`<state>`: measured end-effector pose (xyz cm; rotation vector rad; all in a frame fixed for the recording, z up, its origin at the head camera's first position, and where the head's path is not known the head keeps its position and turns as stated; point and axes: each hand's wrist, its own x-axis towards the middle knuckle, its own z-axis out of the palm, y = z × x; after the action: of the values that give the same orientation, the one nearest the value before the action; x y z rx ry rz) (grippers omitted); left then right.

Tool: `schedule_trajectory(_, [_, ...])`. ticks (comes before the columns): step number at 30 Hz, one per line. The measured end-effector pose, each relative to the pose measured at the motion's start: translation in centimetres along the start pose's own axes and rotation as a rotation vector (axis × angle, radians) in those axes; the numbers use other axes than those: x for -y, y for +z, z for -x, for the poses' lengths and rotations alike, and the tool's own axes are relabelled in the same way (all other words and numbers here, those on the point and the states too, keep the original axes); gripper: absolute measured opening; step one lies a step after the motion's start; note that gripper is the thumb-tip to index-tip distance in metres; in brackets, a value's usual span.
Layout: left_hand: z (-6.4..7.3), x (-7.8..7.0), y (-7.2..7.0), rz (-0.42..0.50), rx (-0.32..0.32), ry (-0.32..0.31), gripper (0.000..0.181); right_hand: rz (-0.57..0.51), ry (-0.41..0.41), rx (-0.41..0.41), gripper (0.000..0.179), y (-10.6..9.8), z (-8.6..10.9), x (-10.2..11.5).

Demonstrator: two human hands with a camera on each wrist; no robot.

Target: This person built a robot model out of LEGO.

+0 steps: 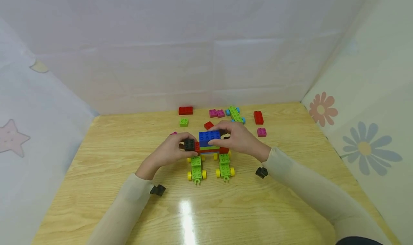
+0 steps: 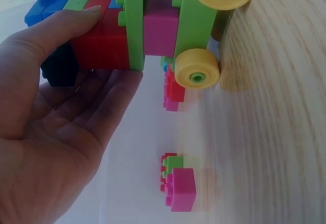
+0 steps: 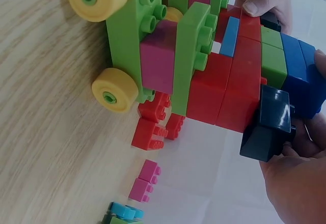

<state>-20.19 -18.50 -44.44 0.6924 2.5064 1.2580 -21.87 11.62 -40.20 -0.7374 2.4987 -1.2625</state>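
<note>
Wheeled brick model [image 1: 209, 149]: left hand [image 1: 168, 150] grips red end bricks [image 2: 102, 47], right hand [image 1: 241, 139] pinches blue top bricks [image 1: 207, 135]; crossbar [image 1: 204, 149] runs left-right between.

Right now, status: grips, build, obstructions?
Left grip holding wheeled brick build by its black-and-red end; right grip on its blue top bricks. Build upright. Loose red brick just beyond, nothing seen blocking.

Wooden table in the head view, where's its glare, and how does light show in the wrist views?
Head view: a bright white streak on the wooden table, near the bottom edge; left wrist view: a soft shadow beside the lower yellow wheel; right wrist view: a shiny highlight on the black brick.
</note>
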Motion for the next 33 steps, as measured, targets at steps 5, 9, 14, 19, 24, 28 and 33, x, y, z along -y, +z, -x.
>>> schedule_trajectory(5, [0.0, 0.1, 0.1, 0.010, 0.001, -0.006, 0.035, -0.053, 0.022, -0.005, 0.040, -0.9, 0.5, -0.1])
schedule_trajectory(9, [0.0, 0.1, 0.0, 0.008, -0.002, -0.006, 0.036, -0.134, 0.022, -0.051, 0.033, -2.6, 0.6, -0.5])
schedule_trajectory(14, [0.1, 0.1, -0.1, 0.010, 0.003, -0.012, 0.039, -0.166, 0.082, -0.140, 0.032, -5.2, 0.3, -2.0])
schedule_trajectory(19, [0.1, 0.0, -0.1, 0.018, 0.006, -0.008, 0.041, -0.155, 0.157, -0.220, 0.039, -7.2, 0.0, -4.4])
schedule_trajectory(24, [0.1, 0.0, 0.0, 0.008, -0.002, -0.015, 0.041, -0.142, 0.206, -0.291, 0.047, -8.4, -0.4, -7.3])
schedule_trajectory(28, [0.0, -0.1, 0.0, 0.006, -0.005, -0.018, 0.040, -0.147, 0.264, -0.334, 0.056, -9.2, -0.5, -10.0])
schedule_trajectory(33, [0.0, -0.2, 0.1, 0.012, -0.003, -0.014, 0.041, -0.150, 0.351, -0.388, 0.065, -9.8, -0.6, -12.7])
